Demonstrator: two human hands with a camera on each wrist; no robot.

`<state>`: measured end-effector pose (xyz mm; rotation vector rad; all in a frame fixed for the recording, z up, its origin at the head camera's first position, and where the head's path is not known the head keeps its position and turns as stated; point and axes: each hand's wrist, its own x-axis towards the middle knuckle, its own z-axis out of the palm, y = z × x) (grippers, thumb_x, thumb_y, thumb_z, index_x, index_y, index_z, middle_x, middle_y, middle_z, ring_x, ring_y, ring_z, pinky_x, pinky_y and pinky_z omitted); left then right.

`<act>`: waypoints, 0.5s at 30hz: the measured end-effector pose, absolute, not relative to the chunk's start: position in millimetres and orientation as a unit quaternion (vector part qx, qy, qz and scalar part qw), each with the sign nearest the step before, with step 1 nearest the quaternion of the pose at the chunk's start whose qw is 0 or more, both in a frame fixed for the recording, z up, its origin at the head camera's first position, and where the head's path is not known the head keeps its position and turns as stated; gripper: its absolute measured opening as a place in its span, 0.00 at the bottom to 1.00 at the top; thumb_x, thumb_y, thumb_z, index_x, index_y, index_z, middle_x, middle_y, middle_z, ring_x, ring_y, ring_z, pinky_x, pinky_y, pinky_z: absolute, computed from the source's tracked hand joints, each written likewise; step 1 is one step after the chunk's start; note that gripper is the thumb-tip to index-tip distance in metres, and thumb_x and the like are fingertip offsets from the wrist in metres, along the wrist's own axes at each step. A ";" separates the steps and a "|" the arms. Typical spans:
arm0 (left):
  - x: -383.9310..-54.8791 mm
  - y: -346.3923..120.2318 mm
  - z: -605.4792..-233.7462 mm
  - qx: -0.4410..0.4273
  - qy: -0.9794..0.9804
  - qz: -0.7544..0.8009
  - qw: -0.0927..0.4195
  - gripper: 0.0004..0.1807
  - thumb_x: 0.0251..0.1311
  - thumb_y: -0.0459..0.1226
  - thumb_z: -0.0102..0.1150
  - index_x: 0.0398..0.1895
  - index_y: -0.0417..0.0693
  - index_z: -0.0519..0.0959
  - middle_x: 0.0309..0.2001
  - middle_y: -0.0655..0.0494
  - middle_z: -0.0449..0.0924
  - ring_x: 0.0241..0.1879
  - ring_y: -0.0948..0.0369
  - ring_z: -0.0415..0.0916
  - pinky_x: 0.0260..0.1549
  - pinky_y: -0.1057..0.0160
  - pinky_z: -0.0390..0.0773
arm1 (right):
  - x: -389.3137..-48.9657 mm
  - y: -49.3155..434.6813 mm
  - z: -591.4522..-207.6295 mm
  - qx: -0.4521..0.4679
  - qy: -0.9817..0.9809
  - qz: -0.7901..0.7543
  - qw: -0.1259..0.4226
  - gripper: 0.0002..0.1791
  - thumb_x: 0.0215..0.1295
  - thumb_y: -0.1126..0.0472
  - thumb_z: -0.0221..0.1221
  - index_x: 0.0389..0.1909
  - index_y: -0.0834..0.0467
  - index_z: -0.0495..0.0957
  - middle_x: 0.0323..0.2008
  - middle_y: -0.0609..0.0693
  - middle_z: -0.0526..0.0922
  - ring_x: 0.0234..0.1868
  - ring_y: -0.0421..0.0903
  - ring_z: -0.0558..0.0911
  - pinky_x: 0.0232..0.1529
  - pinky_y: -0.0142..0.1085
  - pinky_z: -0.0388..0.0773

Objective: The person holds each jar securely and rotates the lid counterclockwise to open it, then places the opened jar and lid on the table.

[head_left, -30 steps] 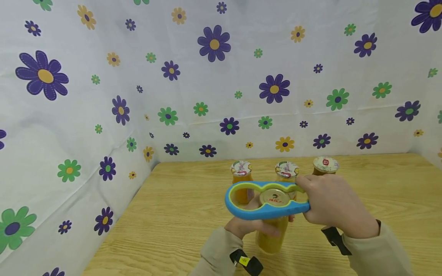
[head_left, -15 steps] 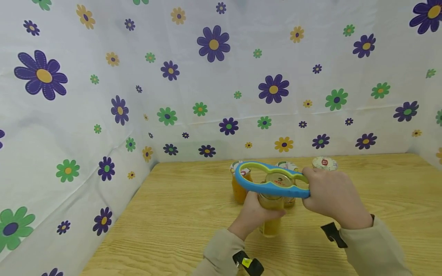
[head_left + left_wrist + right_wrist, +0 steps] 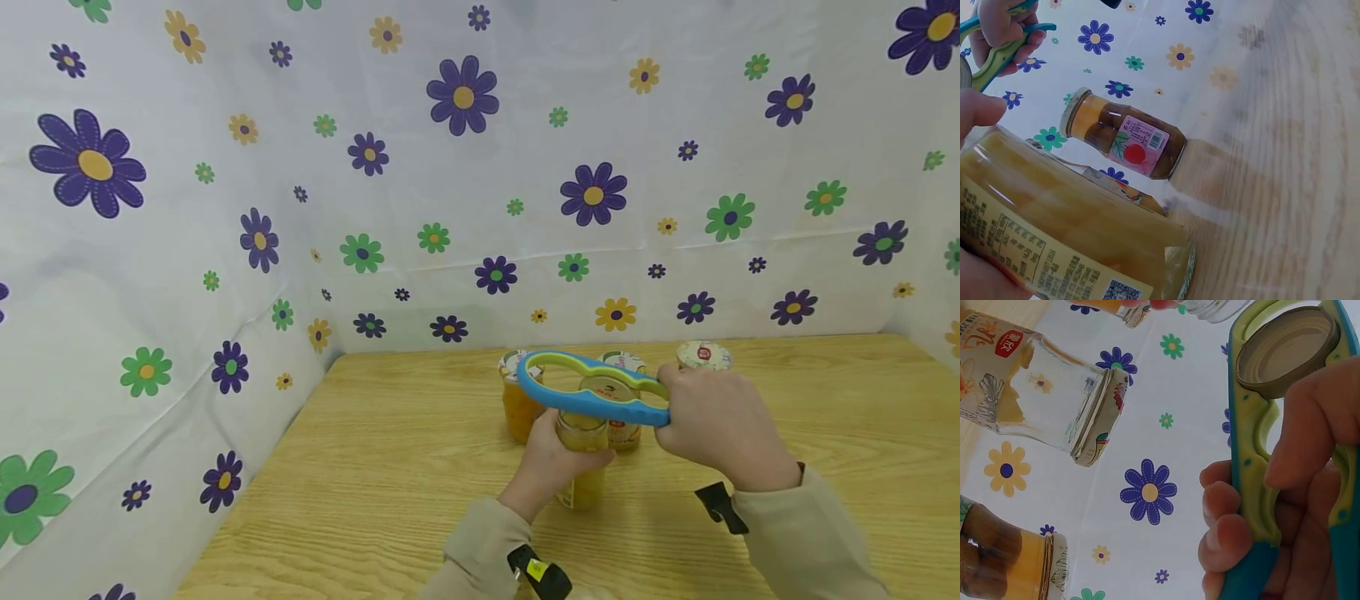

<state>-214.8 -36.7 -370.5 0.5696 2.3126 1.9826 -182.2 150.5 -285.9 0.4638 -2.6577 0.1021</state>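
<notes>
My left hand (image 3: pixel 551 462) grips a glass jar (image 3: pixel 588 490) of pale yellow contents around its upper body, its open mouth facing up. In the left wrist view a printed yellow label (image 3: pixel 1029 250) runs along this jar. My right hand (image 3: pixel 723 421) holds the handle end of a blue and green jar opener (image 3: pixel 592 407), just above the jar's mouth. A gold metal lid (image 3: pixel 611 388) sits within the opener's ring, off the jar; the right wrist view shows the inside of the lid (image 3: pixel 1288 347).
Behind the hands, three lidded jars stand on the wooden table (image 3: pixel 397 450): an orange one (image 3: pixel 521 412) at left, a partly hidden middle jar (image 3: pixel 626 437), and a right jar (image 3: pixel 703 356) mostly behind my right hand. White flowered cloth (image 3: pixel 420 200) hangs at the back and sides.
Jar and opener have moved up and away from me. The lid has come off the jar and rides in the opener, while the jar sits slightly lower and left of it.
</notes>
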 end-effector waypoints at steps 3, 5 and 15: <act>-217.3 -37.5 -373.0 0.185 0.739 0.648 0.024 0.31 0.41 0.34 0.69 0.51 0.56 0.68 0.46 0.64 0.73 0.47 0.64 0.69 0.50 0.61 0.66 | -183.2 151.0 -287.2 0.169 -0.960 0.031 0.222 0.09 0.32 0.64 0.55 0.16 0.55 0.64 0.09 0.45 0.59 0.11 0.41 0.57 0.11 0.31 0.53; -219.0 -38.3 -373.8 0.187 0.733 0.654 0.027 0.30 0.41 0.33 0.68 0.51 0.55 0.69 0.46 0.63 0.74 0.47 0.63 0.70 0.49 0.61 0.67 | -183.7 151.2 -287.5 0.169 -0.960 0.030 0.222 0.09 0.32 0.64 0.55 0.16 0.55 0.63 0.09 0.45 0.59 0.11 0.41 0.57 0.11 0.31 0.53; -221.8 -46.7 -374.7 0.195 0.738 0.644 0.058 0.27 0.43 0.34 0.67 0.50 0.52 0.69 0.44 0.61 0.75 0.45 0.62 0.71 0.49 0.60 0.67 | -183.7 151.2 -288.1 0.169 -0.961 0.032 0.215 0.09 0.33 0.63 0.56 0.16 0.54 0.63 0.10 0.44 0.59 0.11 0.41 0.57 0.11 0.32 0.54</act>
